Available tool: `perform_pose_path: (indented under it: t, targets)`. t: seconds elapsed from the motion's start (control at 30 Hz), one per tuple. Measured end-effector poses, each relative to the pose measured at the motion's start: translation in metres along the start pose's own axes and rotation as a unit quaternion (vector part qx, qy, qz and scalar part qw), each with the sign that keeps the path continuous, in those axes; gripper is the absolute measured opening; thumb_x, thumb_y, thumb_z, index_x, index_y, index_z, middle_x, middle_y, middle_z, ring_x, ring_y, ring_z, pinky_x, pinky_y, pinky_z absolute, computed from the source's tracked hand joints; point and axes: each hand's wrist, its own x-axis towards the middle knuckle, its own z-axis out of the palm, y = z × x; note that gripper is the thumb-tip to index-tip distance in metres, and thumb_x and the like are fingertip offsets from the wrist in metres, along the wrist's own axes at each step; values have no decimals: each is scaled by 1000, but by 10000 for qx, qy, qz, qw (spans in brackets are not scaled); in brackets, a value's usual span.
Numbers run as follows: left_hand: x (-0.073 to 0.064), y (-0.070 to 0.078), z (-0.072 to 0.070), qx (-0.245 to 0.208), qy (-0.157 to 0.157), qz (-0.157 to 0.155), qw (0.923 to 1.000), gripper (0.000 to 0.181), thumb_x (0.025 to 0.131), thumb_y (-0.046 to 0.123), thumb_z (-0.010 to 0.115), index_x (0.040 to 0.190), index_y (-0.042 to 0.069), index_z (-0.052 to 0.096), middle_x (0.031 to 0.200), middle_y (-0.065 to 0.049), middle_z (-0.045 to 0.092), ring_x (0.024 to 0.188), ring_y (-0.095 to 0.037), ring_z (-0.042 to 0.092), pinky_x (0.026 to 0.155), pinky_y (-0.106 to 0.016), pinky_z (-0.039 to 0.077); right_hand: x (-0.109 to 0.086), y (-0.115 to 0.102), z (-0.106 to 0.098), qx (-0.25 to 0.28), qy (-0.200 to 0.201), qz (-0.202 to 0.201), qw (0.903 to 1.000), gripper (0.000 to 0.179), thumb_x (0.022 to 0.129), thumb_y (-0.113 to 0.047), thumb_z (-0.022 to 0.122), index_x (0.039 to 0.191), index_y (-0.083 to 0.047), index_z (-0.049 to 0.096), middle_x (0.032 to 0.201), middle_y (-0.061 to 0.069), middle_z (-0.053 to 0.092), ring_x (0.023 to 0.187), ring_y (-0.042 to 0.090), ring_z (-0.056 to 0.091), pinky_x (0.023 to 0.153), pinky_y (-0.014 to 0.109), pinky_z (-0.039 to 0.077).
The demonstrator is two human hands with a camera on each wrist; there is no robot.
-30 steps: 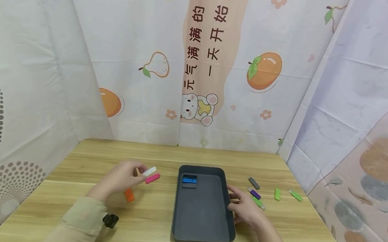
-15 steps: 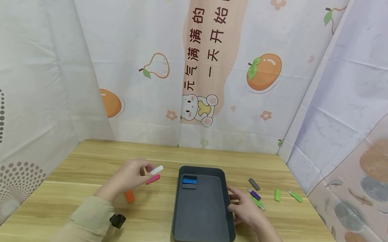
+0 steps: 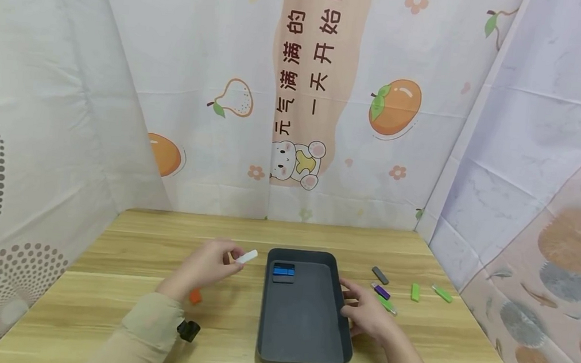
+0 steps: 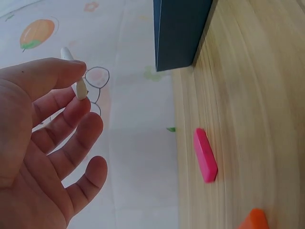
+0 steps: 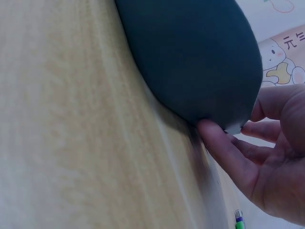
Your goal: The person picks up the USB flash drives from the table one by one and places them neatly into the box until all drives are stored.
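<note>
My left hand [image 3: 213, 264] pinches a slim white USB stick [image 3: 247, 256] between thumb and fingertips, left of the dark grey tray [image 3: 307, 321]. In the left wrist view the white stick [image 4: 81, 90] shows past the thumb, and the other fingers are loosely bent. The right hand [image 3: 367, 310] holds the tray's right wall; in the right wrist view its fingers [image 5: 224, 148] are at the outer wall and rim. Inside the tray's far left corner, a blue-and-black stick [image 3: 284, 271] lies beside a dark grey one [image 3: 283, 279].
A pink stick [image 4: 206, 155] and an orange one [image 3: 195, 296] lie on the wooden table [image 3: 225, 337] near the left hand. Right of the tray are a grey stick [image 3: 380, 275], a purple one [image 3: 381, 291] and several green ones [image 3: 415, 291]. Printed curtains surround the table.
My left hand has moved right toward the tray with the white USB stick, now covering the pink one in the head view. The right hand and tray stay put.
</note>
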Motion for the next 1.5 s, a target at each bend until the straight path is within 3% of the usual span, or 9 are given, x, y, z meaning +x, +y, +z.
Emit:
perform_pose_path:
  t: [0.67, 1.03, 1.4, 1.5]
  targets:
    - [24, 19, 19, 401, -144, 428, 9982, 8, 89, 19, 78, 96, 21, 74, 85, 14, 60, 65, -6, 53, 53, -25, 48, 2, 1, -1, -49, -79, -141, 9999, 78, 85, 6, 58, 158, -3, 32, 142, 35, 44, 113, 41, 60, 61, 51, 61]
    - [35, 30, 28, 595, -405, 326, 9969, 8, 89, 18, 77, 96, 20, 74, 86, 11, 59, 65, -8, 52, 54, -25, 47, 2, 2, -1, -40, -113, -159, 9998, 77, 86, 6, 59, 158, -2, 32, 142, 35, 44, 116, 43, 58, 62, 51, 62]
    - [42, 30, 43, 724, -627, 137, 9953, 5, 90, 21, 76, 95, 22, 74, 89, 12, 60, 68, -9, 54, 59, -26, 49, 1, 1, 0, -81, -137, -201, 9997, 77, 85, 6, 58, 158, -2, 32, 142, 35, 44, 117, 44, 57, 62, 51, 62]
    - [43, 31, 48, 779, -665, 242, 9944, 4, 90, 20, 76, 93, 22, 74, 89, 12, 60, 72, -10, 54, 62, -26, 49, 0, 1, 0, -95, -130, -215, 9996, 78, 85, 6, 57, 158, -2, 32, 141, 36, 44, 116, 44, 57, 61, 50, 62]
